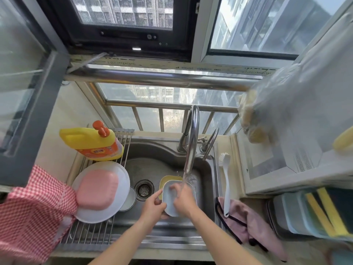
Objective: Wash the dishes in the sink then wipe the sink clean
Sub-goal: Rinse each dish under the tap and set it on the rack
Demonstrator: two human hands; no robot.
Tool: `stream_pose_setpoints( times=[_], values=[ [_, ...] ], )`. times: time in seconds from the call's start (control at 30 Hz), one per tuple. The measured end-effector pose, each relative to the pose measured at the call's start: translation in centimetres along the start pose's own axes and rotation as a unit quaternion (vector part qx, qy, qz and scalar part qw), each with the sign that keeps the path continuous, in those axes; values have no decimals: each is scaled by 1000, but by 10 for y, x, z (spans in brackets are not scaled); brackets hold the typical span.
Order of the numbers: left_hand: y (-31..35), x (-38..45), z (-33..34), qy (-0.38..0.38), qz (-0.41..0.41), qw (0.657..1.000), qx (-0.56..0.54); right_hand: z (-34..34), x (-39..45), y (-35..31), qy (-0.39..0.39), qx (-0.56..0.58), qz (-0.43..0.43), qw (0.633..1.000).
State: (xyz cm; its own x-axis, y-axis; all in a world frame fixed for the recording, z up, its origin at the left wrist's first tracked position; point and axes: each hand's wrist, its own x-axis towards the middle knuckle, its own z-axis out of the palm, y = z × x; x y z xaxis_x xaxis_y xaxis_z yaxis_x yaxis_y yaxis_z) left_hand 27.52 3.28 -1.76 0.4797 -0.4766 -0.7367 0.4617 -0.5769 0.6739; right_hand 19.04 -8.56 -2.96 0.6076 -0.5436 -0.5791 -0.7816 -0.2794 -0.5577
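Right now the step in hand looks like rinsing: a pale blue dish (172, 199) sits tilted under the stream from the faucet (192, 138), over the right half of the sink (168, 150). The left hand (153, 206) grips the dish's left edge, fingers (155, 197) curled round the rim, thumb on top. The right hand (184, 202) lies over the dish's inner face, fingers bent and rubbing at it; it is blurred, so I cannot tell whether it holds a sponge or only presses bare. To do this well, I would keep the dish angled so water runs off toward the drain (144, 189), turn it so the stream reaches every corner, and hold the rim firmly, since wet plastic probably slips.

Going left to right around it: a red checked cloth (36, 211) hangs at the left edge; a roll-up rack (91, 236) spans the sink's left side and carries a yellow detergent bottle (91, 142) at its far end and a white plate (101, 192) with a pink dish (97, 189) upside down on it. A small white bowl (129, 199) waits just beside the plate, in the basin. A yellow dish (168, 179) lies under the blue one, unwashed by my guess. On the desk to the right rest a white brush (226, 180) and a pink cloth (252, 222). The rack is fairly full, so placing the blue dish may need care.
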Motion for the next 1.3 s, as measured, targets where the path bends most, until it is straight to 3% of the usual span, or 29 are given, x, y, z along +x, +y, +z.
stream_pose_setpoints(
  times=[0.1, 0.23, 0.4, 0.53, 0.7, 0.77, 0.87, 0.93, 1.03, 1.13, 1.23, 1.3],
  values=[
    [3, 7, -2, -3, -5, 1000, -13, 4, -6, -6, -60, 14, -68, 996],
    [5, 14, -8, -10, -18, 999, -44, 3, -12, -1, -103, -20, -69, 992],
    [15, 10, -8, 6, -46, 997, -61, -9, -13, 13, -82, -35, -14, 996],
    [26, 12, -9, -8, -52, 998, -35, -14, -23, 9, -103, 50, -48, 992],
    [36, 16, 2, -22, -34, 999, -9, -14, -30, 11, -35, 152, -73, 985],
    [33, 11, 8, -30, 21, 995, 89, -15, -30, 13, -1, 222, -54, 974],
    [21, -2, 16, -9, 141, 948, 286, -15, -34, 16, 25, 317, 3, 948],
    [8, -10, 21, -20, 173, 931, 321, -10, -37, 17, 16, 353, 40, 934],
    [-7, -13, 25, -34, 173, 918, 355, -2, -45, 19, -12, 394, 67, 917],
    [-8, -12, 25, -50, 118, 931, 341, 4, -52, 22, -54, 428, 66, 900],
    [-14, -1, 17, -55, 94, 940, 324, 6, -52, 24, -34, 476, 86, 874],
    [-28, 13, 10, -52, 70, 942, 323, 6, -51, 22, -10, 534, 110, 838]
  ],
)
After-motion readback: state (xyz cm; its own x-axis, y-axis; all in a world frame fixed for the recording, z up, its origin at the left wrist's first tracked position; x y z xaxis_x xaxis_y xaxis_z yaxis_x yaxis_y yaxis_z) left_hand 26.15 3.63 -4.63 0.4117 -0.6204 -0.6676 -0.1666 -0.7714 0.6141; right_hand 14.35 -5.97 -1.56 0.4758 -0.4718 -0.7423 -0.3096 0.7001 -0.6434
